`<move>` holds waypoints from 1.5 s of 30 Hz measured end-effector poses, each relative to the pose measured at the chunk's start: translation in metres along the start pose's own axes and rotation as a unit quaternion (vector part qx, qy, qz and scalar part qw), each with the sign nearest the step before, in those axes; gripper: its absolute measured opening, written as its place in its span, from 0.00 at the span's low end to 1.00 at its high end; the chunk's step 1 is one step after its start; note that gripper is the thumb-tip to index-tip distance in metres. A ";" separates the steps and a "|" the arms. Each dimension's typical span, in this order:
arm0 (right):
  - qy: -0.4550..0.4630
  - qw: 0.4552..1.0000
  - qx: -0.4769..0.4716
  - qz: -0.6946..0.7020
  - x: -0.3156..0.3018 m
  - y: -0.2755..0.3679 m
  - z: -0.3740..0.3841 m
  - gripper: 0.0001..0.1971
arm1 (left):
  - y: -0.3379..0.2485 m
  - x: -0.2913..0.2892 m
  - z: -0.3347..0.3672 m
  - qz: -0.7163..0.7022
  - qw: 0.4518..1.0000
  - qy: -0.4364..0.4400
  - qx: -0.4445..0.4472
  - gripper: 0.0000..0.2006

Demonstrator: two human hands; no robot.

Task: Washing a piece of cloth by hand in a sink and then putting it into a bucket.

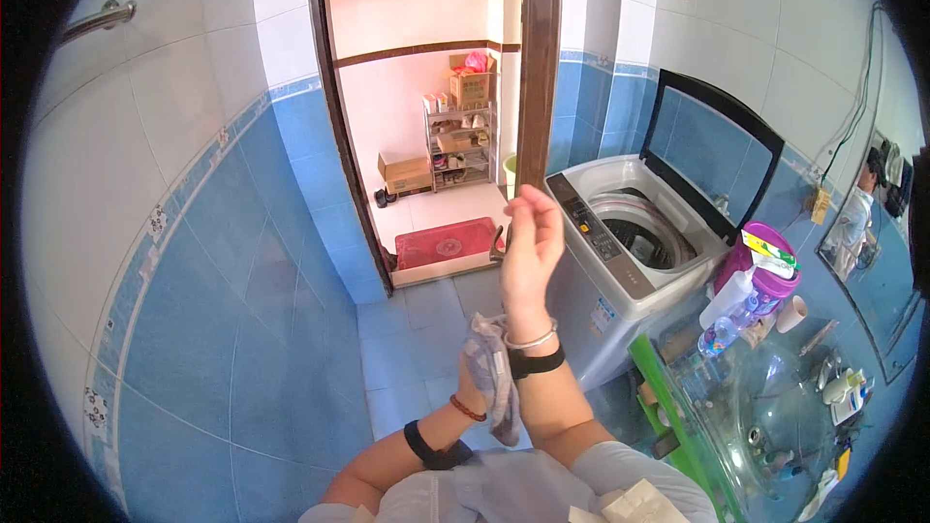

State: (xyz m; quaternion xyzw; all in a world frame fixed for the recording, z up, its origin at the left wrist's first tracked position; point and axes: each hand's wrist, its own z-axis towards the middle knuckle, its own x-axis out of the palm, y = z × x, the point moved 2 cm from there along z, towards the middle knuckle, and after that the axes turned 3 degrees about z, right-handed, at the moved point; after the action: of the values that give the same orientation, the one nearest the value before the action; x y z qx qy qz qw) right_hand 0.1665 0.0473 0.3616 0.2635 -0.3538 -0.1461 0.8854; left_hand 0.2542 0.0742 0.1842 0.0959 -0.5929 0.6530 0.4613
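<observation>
My left hand (pixel 471 385) is closed around a crumpled greyish cloth (pixel 496 378), which it presses against my right wrist, just below a pale bracelet. Part of the cloth hangs down between my forearms. Raised in front of me, my right hand (pixel 534 240) holds nothing that I can see; its fingers are loosely bent. Beyond and to the right of it stands a top-loading washing machine (pixel 605 276) with its lid (pixel 712 150) up and the drum (pixel 644 232) showing.
Right of me is a glass washbasin (pixel 775 397) with a green edge, bottles and toiletries. A purple bucket (pixel 770 266) stands beside the washing machine. Ahead, a doorway shows a red mat (pixel 446 243), a shoe rack (pixel 463 150) and cardboard boxes (pixel 405 174). Blue tiled wall lies left.
</observation>
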 end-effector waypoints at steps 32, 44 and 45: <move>0.154 0.844 0.357 0.370 0.045 -0.047 -0.093 0.25 | -0.093 -0.013 0.048 0.613 0.780 -0.093 0.079 0.15; 0.218 0.538 -0.255 -0.774 0.014 -0.115 -0.118 0.21 | -0.107 -0.026 0.050 0.738 0.659 -0.039 0.136 0.17; 0.222 0.535 -0.251 -0.776 0.008 -0.124 -0.125 0.21 | -0.103 -0.025 0.046 0.730 0.666 -0.016 0.155 0.18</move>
State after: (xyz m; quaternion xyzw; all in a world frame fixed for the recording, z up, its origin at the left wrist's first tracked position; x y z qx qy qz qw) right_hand 0.2505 -0.0124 0.2189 0.2257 0.2487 -0.7951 0.5050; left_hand 0.3222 0.0096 0.2506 -0.2867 -0.3711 0.8617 -0.1937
